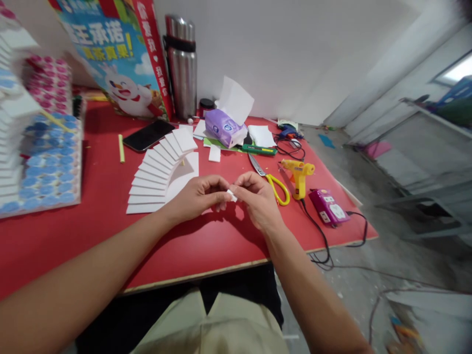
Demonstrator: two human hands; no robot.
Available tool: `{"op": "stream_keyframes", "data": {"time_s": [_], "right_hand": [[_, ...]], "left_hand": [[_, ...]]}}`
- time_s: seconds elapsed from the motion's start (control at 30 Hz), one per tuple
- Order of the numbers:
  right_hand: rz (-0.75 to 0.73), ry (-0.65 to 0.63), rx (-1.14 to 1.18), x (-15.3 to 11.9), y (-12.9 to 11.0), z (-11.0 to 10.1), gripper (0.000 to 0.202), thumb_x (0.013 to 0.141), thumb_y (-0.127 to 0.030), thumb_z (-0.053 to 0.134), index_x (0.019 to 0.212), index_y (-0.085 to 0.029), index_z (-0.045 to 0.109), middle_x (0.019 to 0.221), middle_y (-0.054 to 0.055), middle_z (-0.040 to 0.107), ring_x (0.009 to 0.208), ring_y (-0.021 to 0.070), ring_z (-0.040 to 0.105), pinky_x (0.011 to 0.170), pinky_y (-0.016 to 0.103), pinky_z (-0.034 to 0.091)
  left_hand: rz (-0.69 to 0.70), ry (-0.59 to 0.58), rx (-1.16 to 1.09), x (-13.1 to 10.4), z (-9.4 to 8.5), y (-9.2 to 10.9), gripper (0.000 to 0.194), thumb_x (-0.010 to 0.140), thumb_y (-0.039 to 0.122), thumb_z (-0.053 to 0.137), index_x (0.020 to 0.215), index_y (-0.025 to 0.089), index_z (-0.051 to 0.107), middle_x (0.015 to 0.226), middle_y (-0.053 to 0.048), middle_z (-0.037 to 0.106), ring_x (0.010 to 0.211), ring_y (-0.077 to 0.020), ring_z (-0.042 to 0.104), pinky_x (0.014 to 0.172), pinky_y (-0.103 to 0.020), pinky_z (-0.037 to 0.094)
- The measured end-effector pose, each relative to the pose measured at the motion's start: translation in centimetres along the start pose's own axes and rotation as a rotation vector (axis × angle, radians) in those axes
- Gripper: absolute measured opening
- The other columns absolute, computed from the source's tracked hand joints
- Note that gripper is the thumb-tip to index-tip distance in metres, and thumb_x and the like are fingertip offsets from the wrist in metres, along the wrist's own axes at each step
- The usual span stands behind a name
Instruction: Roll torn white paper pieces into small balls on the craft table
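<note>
Head view: person at a red table (pixel 221 248), both bare hands on one tiny thing, so I'll place everything off the yellow-handled scissors (pixel 266 175)
White piece (pixel 232 195): pinched between the two hands, left of the scissors and a touch nearer the person; fingers cover a good bit of it, so can't make out its full shape
Left hand (pixel 202 194): thumb and fingers closed on the piece's left side, further from the scissors
Right hand (pixel 260 199): fingertips closed on its other side, the hand right beside the scissors' handles
Feel of the piece: guessing next to no weight, and if it's foam or card, stiffish but easy to dent or snap; doubt it's slippery, just easy to lose
Where to hold it: I'd go by the edges, light fingertips, one each end, no squeezing the middle
White slabs (pixel 149 179): fanned like stairs, well left of the scissors
Yellow glue gun (pixel 300 179): just right of the scissors
Green cutter (pixel 260 149): just past the scissors' tips
Purple tissue pack (pixel 223 127): beyond the scissors, off to the left
</note>
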State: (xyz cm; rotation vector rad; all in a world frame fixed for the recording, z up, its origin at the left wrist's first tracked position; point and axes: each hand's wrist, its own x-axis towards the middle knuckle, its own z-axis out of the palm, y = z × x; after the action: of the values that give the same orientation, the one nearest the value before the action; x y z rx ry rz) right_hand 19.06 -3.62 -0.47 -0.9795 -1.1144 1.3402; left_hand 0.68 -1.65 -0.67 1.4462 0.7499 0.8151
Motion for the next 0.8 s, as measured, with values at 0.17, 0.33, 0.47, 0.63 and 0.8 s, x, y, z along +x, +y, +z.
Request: {"op": "stream_keyframes", "data": {"time_s": [0.17,0.33,0.47,0.63,0.8], "right_hand": [[-0.148,0.035,0.051,-0.04,-0.26,0.14,0.018,0.084,-0.028,0.080,0.076,-0.019,0.066,0.062,-0.006,0.058,0.055,0.0076,0.047,0.057,0.023,0.037],[-0.198,0.050,0.045,0.05,-0.37,0.12,0.020,0.089,-0.027,0.074,0.072,-0.018,0.068,0.066,-0.002,0.064,0.053,0.0078,0.048,0.054,0.025,0.036],[-0.159,0.047,0.016,0.09,-0.28,0.09,0.014,0.089,-0.028,0.073,0.079,-0.018,0.073,0.070,0.000,0.068,0.054,0.0084,0.051,0.056,0.025,0.038],[-0.056,-0.002,0.036,0.12,-0.17,0.26,0.013,0.085,-0.029,0.078,0.080,-0.018,0.074,0.070,0.000,0.068,0.055,0.0081,0.051,0.057,0.024,0.038],[0.070,-0.046,0.078,0.13,-0.15,0.53,0.025,0.080,-0.036,0.083,0.075,-0.017,0.067,0.062,-0.001,0.064,0.052,0.0073,0.045,0.053,0.023,0.032]], "left_hand": [[-0.037,0.001,-0.350,0.46,0.04,-0.32,0.020,0.087,0.033,0.078,0.092,0.016,0.070,0.071,-0.001,0.069,0.061,-0.0107,0.063,0.060,-0.021,0.053],[-0.065,0.007,-0.664,0.71,-0.16,-0.15,0.023,0.076,0.024,0.087,0.089,0.010,0.075,0.077,-0.004,0.069,0.061,-0.0069,0.062,0.059,-0.015,0.051],[-0.098,-0.042,-0.769,0.60,-0.19,0.04,0.028,0.077,0.021,0.087,0.102,0.014,0.076,0.076,-0.003,0.069,0.060,-0.0075,0.063,0.060,-0.014,0.052],[-0.108,-0.073,-0.799,0.65,-0.17,-0.27,0.017,0.082,0.023,0.083,0.091,0.011,0.074,0.078,-0.005,0.070,0.059,-0.0063,0.060,0.057,-0.013,0.050],[-0.131,-0.108,-0.820,0.66,-0.10,-0.59,0.016,0.086,0.023,0.080,0.091,0.010,0.073,0.075,-0.005,0.068,0.056,-0.0048,0.057,0.054,-0.011,0.047]]}}
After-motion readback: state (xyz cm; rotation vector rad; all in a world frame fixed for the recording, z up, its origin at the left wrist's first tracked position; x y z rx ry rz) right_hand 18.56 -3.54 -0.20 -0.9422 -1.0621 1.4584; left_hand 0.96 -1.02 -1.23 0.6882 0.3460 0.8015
